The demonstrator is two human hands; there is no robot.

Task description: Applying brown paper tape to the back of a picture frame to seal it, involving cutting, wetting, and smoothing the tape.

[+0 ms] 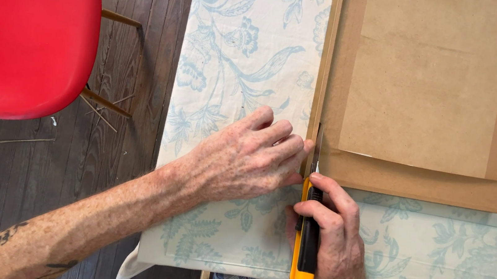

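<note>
The left hand (pixel 246 158) presses flat on the narrow strip (pixel 326 61); the right hand (pixel 330 242) grips the utility knife (pixel 306 246) at the brown board's (pixel 429 85) near-left corner. Best cut slowly, fingers clear.

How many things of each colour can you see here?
Red: 1, the chair
Brown: 2, the big board and the lighter sheet on it
Yellow and black: 1, the knife in the right hand
Blue and white: 1, the tablecloth
Total: 5
</note>
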